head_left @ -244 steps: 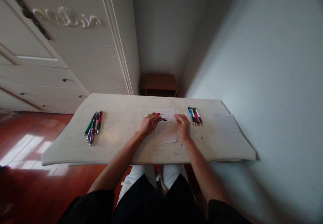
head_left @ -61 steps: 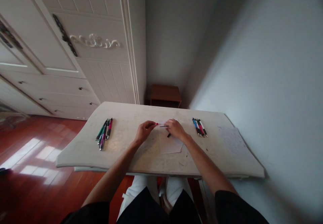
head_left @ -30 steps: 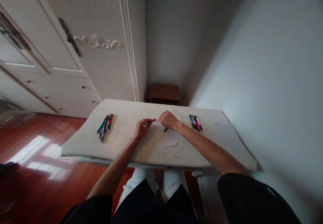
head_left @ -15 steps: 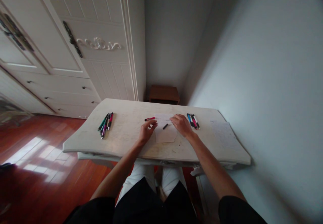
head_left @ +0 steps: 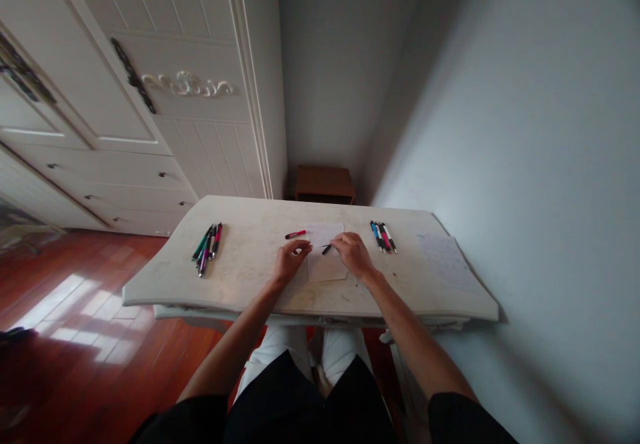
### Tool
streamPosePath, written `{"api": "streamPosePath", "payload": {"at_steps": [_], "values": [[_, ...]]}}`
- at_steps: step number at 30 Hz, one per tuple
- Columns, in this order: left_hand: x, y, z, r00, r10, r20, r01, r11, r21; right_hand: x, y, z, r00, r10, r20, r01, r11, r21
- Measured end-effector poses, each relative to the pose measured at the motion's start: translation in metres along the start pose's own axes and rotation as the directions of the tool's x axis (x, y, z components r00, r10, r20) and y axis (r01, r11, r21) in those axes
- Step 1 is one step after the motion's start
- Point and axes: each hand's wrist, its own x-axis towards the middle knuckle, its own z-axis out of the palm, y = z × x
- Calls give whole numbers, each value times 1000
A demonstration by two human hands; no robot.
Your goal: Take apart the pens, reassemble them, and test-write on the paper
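Over a sheet of white paper (head_left: 327,271), my right hand (head_left: 353,255) pinches a thin pen refill (head_left: 324,246) that points left. My left hand (head_left: 291,261) is closed with its fingertips together, close to the refill's tip; what it holds is too small to make out. Under the refill lies a short black pen part (head_left: 327,249), just beside my right fingertips. Beyond my left hand a red and black pen barrel piece (head_left: 295,234) rests on the table.
The worn white table (head_left: 260,221) bears a bunch of pens (head_left: 207,251) on the left and several pens (head_left: 383,237) in a row on the right. A written sheet (head_left: 445,261) lies at the right end, near the wall. A white wardrobe (head_left: 200,131) stands behind.
My right hand has moved left and slightly nearer, bringing the refill up to my left fingertips. My left hand has stayed almost in place. The view has shifted a little.
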Motion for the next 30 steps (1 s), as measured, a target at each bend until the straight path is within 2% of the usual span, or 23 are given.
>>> {"api": "streamPosePath", "payload": {"at_steps": [19, 30], "values": [[-3, 2, -4, 1000, 12, -13, -12, 999, 53, 5, -4, 11, 1000, 9, -19, -8, 997, 83], [-3, 4, -7, 998, -52, 47, 47, 992, 115, 1, -4, 16, 999, 35, -19, -33, 994, 104]]}}
